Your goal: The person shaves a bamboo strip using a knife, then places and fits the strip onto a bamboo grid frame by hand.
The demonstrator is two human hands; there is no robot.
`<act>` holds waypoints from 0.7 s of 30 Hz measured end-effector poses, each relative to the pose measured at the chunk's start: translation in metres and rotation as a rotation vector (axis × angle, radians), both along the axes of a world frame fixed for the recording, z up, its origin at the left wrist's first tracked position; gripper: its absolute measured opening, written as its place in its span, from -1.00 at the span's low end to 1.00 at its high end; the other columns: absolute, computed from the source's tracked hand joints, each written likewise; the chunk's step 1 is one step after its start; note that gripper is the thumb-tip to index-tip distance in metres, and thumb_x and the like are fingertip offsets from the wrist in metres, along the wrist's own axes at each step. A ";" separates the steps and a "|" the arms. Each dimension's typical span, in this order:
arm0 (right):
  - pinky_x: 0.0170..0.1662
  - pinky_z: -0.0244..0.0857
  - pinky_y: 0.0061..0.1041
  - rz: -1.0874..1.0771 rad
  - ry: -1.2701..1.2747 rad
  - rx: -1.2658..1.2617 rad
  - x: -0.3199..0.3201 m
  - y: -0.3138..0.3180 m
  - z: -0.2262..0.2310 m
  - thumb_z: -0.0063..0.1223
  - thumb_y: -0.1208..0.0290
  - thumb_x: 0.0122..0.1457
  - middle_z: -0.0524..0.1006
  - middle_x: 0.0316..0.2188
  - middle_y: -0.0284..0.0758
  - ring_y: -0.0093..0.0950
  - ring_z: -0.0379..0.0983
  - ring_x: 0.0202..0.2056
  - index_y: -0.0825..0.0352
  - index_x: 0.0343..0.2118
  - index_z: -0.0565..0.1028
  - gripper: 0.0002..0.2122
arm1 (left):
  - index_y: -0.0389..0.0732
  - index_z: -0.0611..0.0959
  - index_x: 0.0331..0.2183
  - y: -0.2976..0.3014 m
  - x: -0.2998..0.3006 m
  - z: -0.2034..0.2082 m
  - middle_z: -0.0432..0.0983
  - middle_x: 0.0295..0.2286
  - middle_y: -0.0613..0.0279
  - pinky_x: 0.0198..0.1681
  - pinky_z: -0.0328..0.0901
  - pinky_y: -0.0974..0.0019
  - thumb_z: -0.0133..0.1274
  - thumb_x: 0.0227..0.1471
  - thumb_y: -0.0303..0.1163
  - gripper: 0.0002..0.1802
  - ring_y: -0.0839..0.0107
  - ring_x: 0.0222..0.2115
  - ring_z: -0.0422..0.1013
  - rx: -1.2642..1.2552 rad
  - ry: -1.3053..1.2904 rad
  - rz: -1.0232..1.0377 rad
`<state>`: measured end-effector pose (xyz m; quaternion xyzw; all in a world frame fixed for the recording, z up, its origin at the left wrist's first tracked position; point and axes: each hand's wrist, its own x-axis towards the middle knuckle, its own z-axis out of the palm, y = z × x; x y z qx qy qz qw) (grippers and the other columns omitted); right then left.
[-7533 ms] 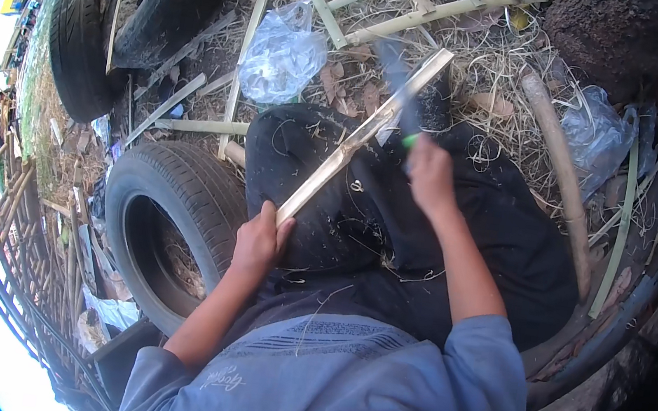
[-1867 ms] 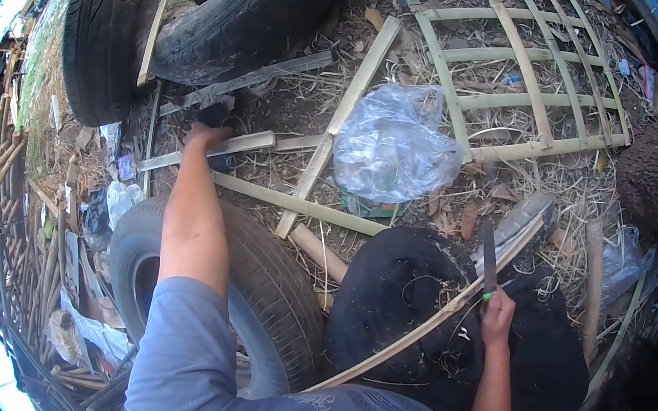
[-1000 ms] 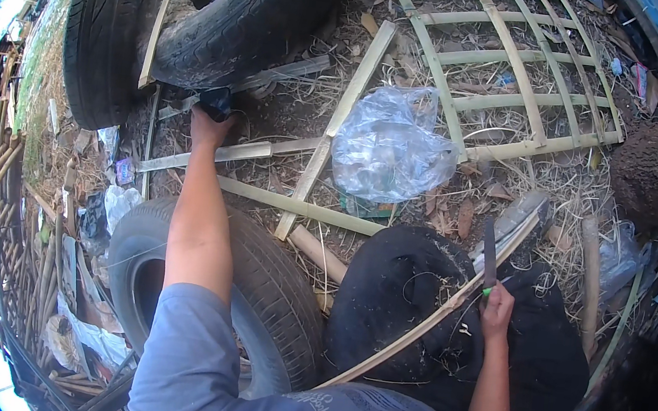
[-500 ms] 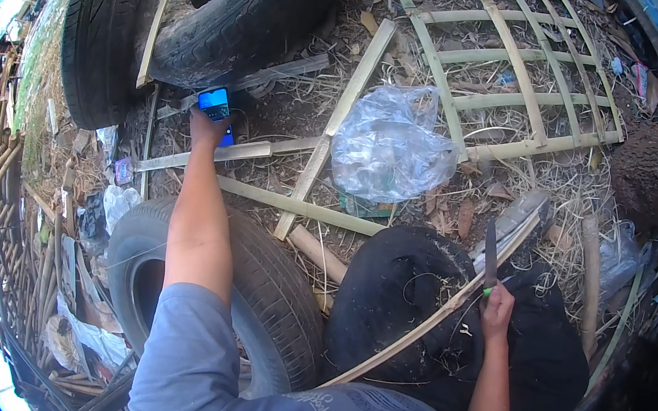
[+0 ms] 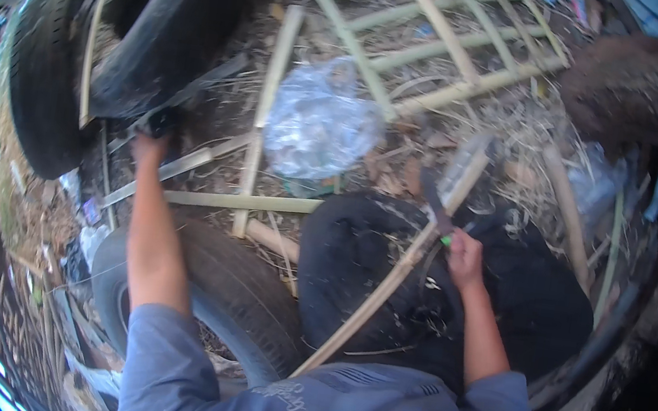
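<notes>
My left hand (image 5: pixel 150 147) reaches out beside the tires, its fingers blurred and closed round a phone (image 5: pixel 160 122) that now looks dark. In my right hand (image 5: pixel 466 258), a knife (image 5: pixel 436 196) with green on its handle points up and away from me. A long split bamboo strip (image 5: pixel 370 304) slants across my lap, passing close beside the knife and the right hand. Under it lies dark cloth (image 5: pixel 340 244) over my legs, with shavings scattered on it.
A bamboo lattice (image 5: pixel 434 38) lies at the far right, near a crumpled clear plastic bag (image 5: pixel 319 125). Several tires surround my left side, one tire (image 5: pixel 248 286) close by. Loose bamboo strips (image 5: pixel 246 200) cross on the littered ground. A brown trunk-like mass (image 5: pixel 639 92) stands at right.
The view has shifted, so the surroundings sit farther left. The phone's lit screen no longer shows at my left hand. My right hand still grips the knife near the bamboo strip.
</notes>
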<state>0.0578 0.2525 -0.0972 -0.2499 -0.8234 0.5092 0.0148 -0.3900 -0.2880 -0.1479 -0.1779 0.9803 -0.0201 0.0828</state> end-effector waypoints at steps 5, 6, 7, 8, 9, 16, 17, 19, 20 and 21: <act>-0.47 0.22 -0.29 -0.025 -0.004 -0.020 0.007 0.006 0.006 -0.14 0.18 0.24 0.39 -0.63 0.01 0.05 0.40 -0.47 0.45 -0.48 0.42 -0.64 | -0.32 0.33 0.06 0.132 0.057 0.116 0.40 -0.07 -0.25 0.00 0.29 0.09 0.27 -0.15 -0.06 -0.16 -0.08 -0.04 0.37 0.040 -0.028 -0.382; -0.46 0.23 -0.27 -0.024 0.031 -0.021 0.006 0.006 0.006 -0.12 0.16 0.23 0.39 -0.62 0.02 0.06 0.40 -0.46 0.45 -0.48 0.43 -0.62 | -0.31 0.38 0.00 0.155 0.083 0.141 0.47 -0.16 -0.19 -0.07 0.32 0.11 0.26 -0.14 -0.07 -0.24 -0.03 -0.12 0.43 0.145 -0.093 -0.443; -0.46 0.23 -0.27 -0.032 0.042 -0.023 0.006 0.006 0.007 -0.12 0.16 0.23 0.39 -0.62 0.02 0.06 0.40 -0.46 0.45 -0.48 0.43 -0.62 | -0.30 0.44 -0.06 0.179 0.113 0.161 0.54 -0.25 -0.13 -0.14 0.35 0.12 0.25 -0.12 -0.08 -0.32 0.02 -0.20 0.48 0.253 -0.163 -0.505; -0.46 0.23 -0.25 -0.031 0.037 -0.018 0.007 0.007 0.006 -0.12 0.14 0.23 0.40 -0.62 0.03 0.06 0.40 -0.45 0.44 -0.48 0.44 -0.62 | -0.29 0.52 -0.17 0.208 0.155 0.180 0.58 -0.37 -0.04 -0.25 0.37 0.17 0.23 -0.09 -0.07 -0.44 0.11 -0.31 0.52 0.318 -0.201 -0.595; -0.45 0.24 -0.23 -0.023 0.039 -0.015 0.007 0.007 0.007 -0.11 0.13 0.23 0.40 -0.61 0.04 0.06 0.40 -0.43 0.44 -0.48 0.44 -0.61 | -0.28 0.57 -0.25 0.222 0.195 0.191 0.59 -0.40 -0.01 -0.30 0.38 0.19 0.22 -0.07 -0.07 -0.51 0.16 -0.35 0.53 0.470 -0.295 -0.627; -0.44 0.25 -0.26 -0.063 0.055 -0.117 0.015 0.012 -0.003 -0.11 0.08 0.24 0.42 -0.66 -0.03 -0.06 0.44 -0.51 0.44 -0.55 0.46 -0.55 | -0.19 0.64 -0.20 0.270 0.384 0.218 0.61 -0.39 0.04 -0.19 0.39 0.16 0.01 0.02 0.21 -0.37 0.10 -0.31 0.55 0.398 -0.983 -0.702; -0.44 0.26 -0.28 -0.084 0.030 -0.175 0.013 0.013 -0.002 -0.11 0.07 0.25 0.43 -0.67 -0.06 -0.10 0.46 -0.53 0.45 -0.55 0.46 -0.54 | -0.22 0.63 -0.20 0.262 0.395 0.211 0.62 -0.42 0.07 -0.21 0.40 0.20 0.02 0.08 0.11 -0.44 0.16 -0.33 0.56 0.459 -0.946 -0.695; -0.42 0.27 -0.29 -0.079 -0.007 -0.259 0.011 0.019 0.003 -0.13 0.10 0.26 0.44 -0.67 -0.09 -0.17 0.47 -0.53 0.46 -0.53 0.46 -0.55 | -0.24 0.60 -0.29 0.244 0.413 0.190 0.58 -0.50 0.15 -0.32 0.37 0.28 0.00 0.14 -0.02 -0.57 0.32 -0.42 0.51 0.694 -0.930 -0.497; -0.42 0.27 -0.29 -0.076 0.062 -0.240 0.011 0.023 0.005 -0.14 0.11 0.26 0.44 -0.66 -0.08 -0.17 0.47 -0.53 0.45 -0.52 0.46 -0.57 | -0.26 0.57 -0.38 0.244 0.419 0.187 0.53 -0.57 0.24 -0.43 0.34 0.37 -0.01 0.19 -0.15 -0.66 0.48 -0.51 0.47 0.929 -0.920 -0.296; -0.41 0.27 -0.29 -0.074 0.130 -0.220 0.011 0.028 0.007 -0.15 0.12 0.27 0.45 -0.64 -0.08 -0.16 0.47 -0.52 0.45 -0.50 0.46 -0.58 | -0.26 0.57 -0.38 0.245 0.424 0.185 0.53 -0.57 0.24 -0.43 0.34 0.37 -0.01 0.19 -0.15 -0.66 0.48 -0.51 0.47 0.928 -0.913 -0.298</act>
